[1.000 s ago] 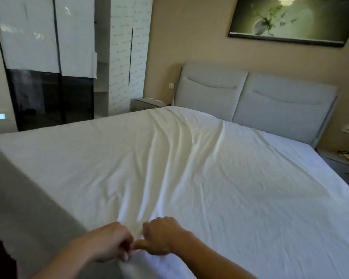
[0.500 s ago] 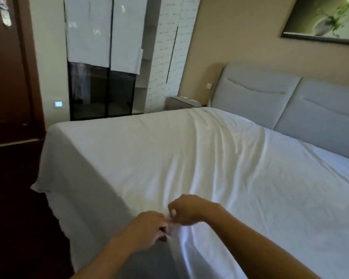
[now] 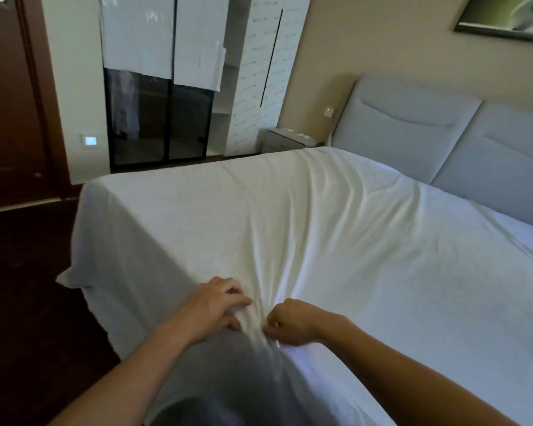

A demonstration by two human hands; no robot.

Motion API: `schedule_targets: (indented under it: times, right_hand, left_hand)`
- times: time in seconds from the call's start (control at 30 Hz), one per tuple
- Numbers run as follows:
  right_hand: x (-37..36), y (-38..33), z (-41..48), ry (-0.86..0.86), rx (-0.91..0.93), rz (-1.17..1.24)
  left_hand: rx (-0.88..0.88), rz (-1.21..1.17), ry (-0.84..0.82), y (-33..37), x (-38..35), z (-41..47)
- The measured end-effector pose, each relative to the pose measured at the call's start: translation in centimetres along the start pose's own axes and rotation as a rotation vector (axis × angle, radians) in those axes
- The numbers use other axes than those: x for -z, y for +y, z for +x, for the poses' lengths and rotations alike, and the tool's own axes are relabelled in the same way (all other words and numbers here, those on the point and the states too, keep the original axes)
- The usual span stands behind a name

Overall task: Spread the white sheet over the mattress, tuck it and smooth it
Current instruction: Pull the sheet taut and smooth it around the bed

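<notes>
Now your left hand point(image 3: 216, 305) has slid up and grabs a bunch of the white sheet point(image 3: 320, 241) — your right hand point(image 3: 290, 325) pinches it. It covers the mattress, but this side hangs loose — tuck next.

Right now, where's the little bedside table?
In the head view it's upper middle: the bedside table stands beyond the far edge of the sheet, between the wardrobe and the headboard.
</notes>
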State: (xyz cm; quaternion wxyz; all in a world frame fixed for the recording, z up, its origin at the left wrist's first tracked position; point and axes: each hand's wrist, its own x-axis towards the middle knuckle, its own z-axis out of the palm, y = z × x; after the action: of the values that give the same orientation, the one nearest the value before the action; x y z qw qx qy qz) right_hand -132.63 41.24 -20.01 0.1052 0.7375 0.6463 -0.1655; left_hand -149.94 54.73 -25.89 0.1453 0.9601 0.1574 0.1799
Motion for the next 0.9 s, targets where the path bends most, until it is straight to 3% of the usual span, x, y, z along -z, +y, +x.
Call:
schedule_targets:
  times: [0.13,0.23,0.33,0.4,0.5,0.63,0.73,0.9]
  right_hand:
    - [0.8,0.0,1.6,0.050,-0.006,0.023]
    - [1.2,-1.0,4.0,0.133,-0.011,-0.075]
    - [0.4,-3.1,5.9,0.133,0.228,-0.173]
    - [0.1,-3.8,6.7,0.134,0.347,-0.169]
    - [1.6,-3.7,7.9,0.160,0.386,-0.133]
    - [4.7,-4.7,12.0,0.320,0.209,-0.097]
    - [5.1,-7.5,15.8,0.176,0.157,-0.235]
    - [6.7,-8.9,18.2,-0.045,0.368,-0.271]
  left_hand:
    - [-0.011,-0.034,-0.063,-0.4,0.5,2.5]
    - [0.036,-0.051,-0.288,-1.5,1.6,3.9]
    - [0.119,-0.069,-0.634,-2.7,3.1,5.2]
    - [0.146,-0.108,-0.760,-4.0,4.0,5.8]
    - [0.180,-0.259,-0.588,-6.9,5.4,6.5]
    - [-0.010,0.025,-0.335,-11.9,6.4,6.1]
    - [-0.067,0.075,-0.208,-13.8,6.3,4.9]
    - [0.094,-0.084,-0.237,-15.8,6.5,2.9]
